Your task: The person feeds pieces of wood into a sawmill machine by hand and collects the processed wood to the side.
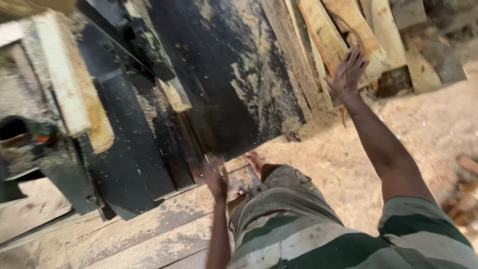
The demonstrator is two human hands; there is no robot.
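My right hand [347, 72] is stretched out with fingers spread, reaching onto a stack of rough wooden planks [348, 35] at the upper right; it touches or hovers over a plank and holds nothing. Blurred and low in the middle, my left hand [215, 177] hangs near the front corner of a black, sawdust-covered machine table [234, 74], apparently empty, fingers loosely apart. A bare foot [255, 162] and a leg in striped green and grey trousers [298, 224] show below.
A pale wooden board [67, 74] lies along the machine's left side, next to a dark green metal machine part [59, 169]. Sawdust covers the ground [428, 129] at right. Wood scraps [465, 194] lie at the right edge.
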